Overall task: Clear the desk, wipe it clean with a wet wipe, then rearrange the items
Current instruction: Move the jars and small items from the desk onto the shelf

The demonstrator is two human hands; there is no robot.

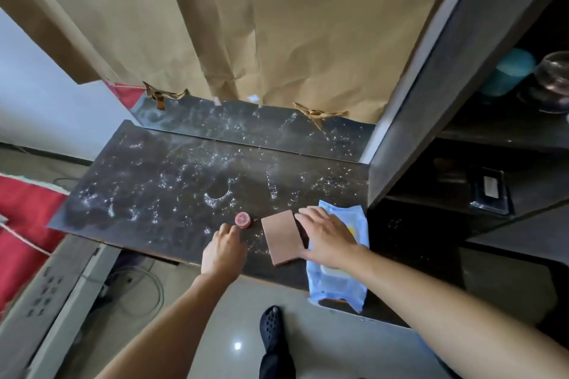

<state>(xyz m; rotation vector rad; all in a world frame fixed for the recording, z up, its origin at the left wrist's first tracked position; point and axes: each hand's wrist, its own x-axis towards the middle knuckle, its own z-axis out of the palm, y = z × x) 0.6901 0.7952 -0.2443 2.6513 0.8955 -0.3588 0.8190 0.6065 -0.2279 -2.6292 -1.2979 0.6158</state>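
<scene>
A dark desk top (160,181) is covered in white dusty smears. Near its front edge stands a small round pink-lidded jar (243,220). My left hand (223,251) is just in front of the jar, fingers curled, its fingertips close to the jar and holding nothing that I can see. To the right lies a flat pink rectangular case (281,237). My right hand (328,235) rests spread over the case's right edge and on a blue wet wipe pack (338,286) that lies at the desk's right front.
Brown paper (246,24) covers the wall or mirror behind the desk. A dark shelf unit (462,163) stands on the right with a teal container (508,74), a glass bowl (554,80) and a dark box (489,191). Red cloth (24,224) and cables (138,286) lie left, below.
</scene>
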